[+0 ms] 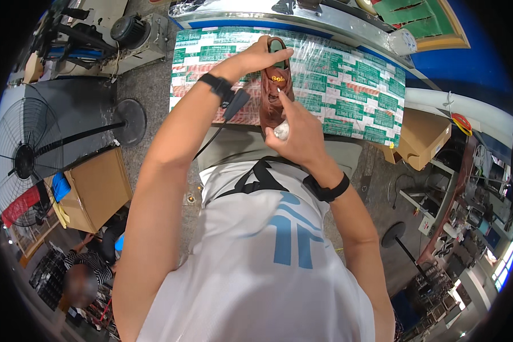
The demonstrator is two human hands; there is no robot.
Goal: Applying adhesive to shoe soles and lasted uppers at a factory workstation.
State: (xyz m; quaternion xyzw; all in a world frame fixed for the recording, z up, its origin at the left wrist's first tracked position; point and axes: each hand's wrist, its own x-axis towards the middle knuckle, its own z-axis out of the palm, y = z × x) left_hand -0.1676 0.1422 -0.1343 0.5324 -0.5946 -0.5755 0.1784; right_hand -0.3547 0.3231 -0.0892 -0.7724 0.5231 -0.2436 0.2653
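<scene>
A brown leather shoe (272,105) lies on the table with its opening facing away from me and its toe toward me. Green lining shows inside the opening, and gold lettering marks the tongue. My left hand (262,57) grips the shoe around its heel end, thumb across the opening. Against the front of the shoe is my right hand (300,130), its index finger stretched up to the tongue. A white wad (281,131), perhaps cloth or paper, is held between that hand's thumb and fingers. A small pale tip shows at the index fingertip; I cannot tell what it is.
Green-and-white printed wrap covers the table (353,97). Behind it runs a shiny metal machine edge (336,20). Cardboard boxes stand at right (422,137) and left (100,191). A floor fan (25,159) is at left; a person (88,268) sits at lower left.
</scene>
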